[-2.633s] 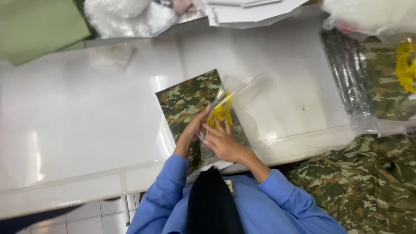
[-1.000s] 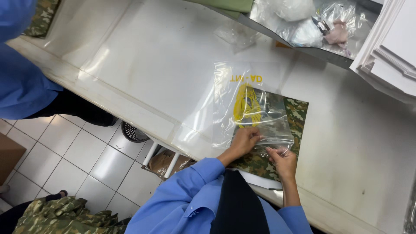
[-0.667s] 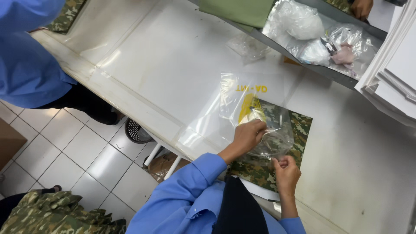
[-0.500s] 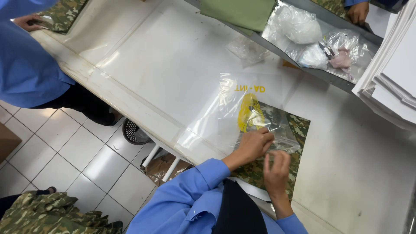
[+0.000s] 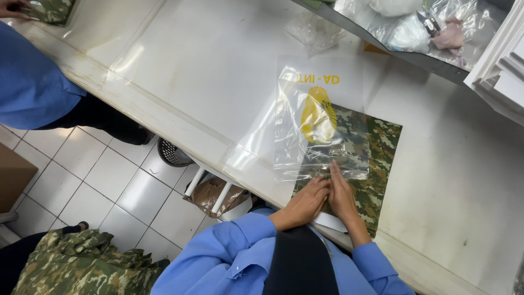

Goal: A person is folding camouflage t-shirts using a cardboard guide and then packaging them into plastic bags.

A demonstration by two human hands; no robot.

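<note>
Both my hands sit flat and side by side on the camo cloth (image 5: 376, 147), at 6 o'clock of the bag (image 5: 311, 109). Left hand (image 5: 304, 203) fingers together, palm down, pressing the near edge; right hand (image 5: 342, 196) same, touching the left at the fingertips. Neither is clamped on anything, just pressing, as far as I can tell. Cloth is a folded rectangle lying on the white table (image 5: 207, 65), its far half under or inside the clear bag with the yellow emblem; can't tell for sure which layer it's in. Bag mouth looks to be near my fingertips, film wrinkled there. To do this step well, I judge: keep the fold flat under both palms, push evenly toward 12 o'clock so the corners don't catch the film, and don't let the bag slide off toward 9 o'clock, where it hangs near the table edge. Another person in blue stands at 9 to 10 o'clock, well apart. A tray (image 5: 436, 57) of plastic-wrapped bits sits at 1 o'clock, and more camo fabric (image 5: 71, 262) is down at 7 o'clock.
</note>
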